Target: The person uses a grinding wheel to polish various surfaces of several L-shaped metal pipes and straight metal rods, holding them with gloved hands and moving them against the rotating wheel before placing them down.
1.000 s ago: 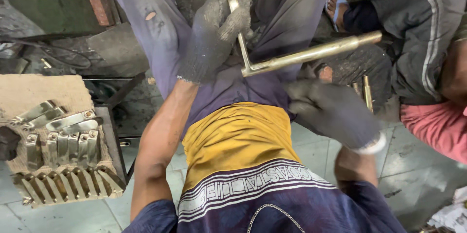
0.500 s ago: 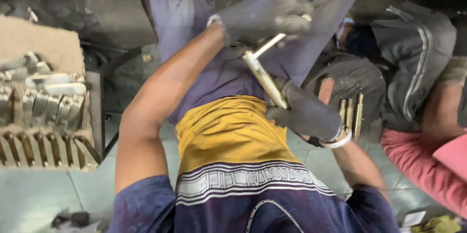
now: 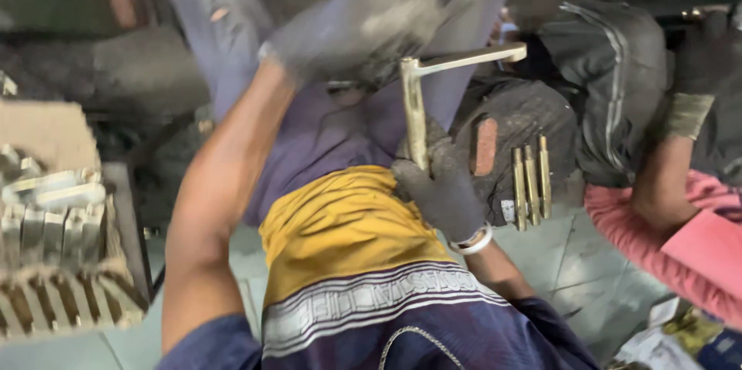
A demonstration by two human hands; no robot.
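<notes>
A brass L-shaped rod (image 3: pixel 415 119) stands upright over my lap, and its short arm points right at the top. My right hand (image 3: pixel 442 196), in a dark grey glove with a white bangle at the wrist, grips the rod's lower end. My left hand (image 3: pixel 359 30) is also gloved and blurred by motion. It is curled against the rod's top corner. Below the hands are my yellow and navy shirt (image 3: pixel 348 231) and purple trousers.
A tray of brass castings (image 3: pixel 54 223) sits at my left. Three brass rods (image 3: pixel 529 184) lie on a dark bundle to the right of my right hand. A co-worker's pink sleeve (image 3: pixel 688 238) and gloved hand (image 3: pixel 699 49) are at the far right. The floor is tiled.
The brass rod has turned from lying across my lap to standing upright. My right hand has taken its lower end, while my left hand has stayed at the top. The view has shifted.
</notes>
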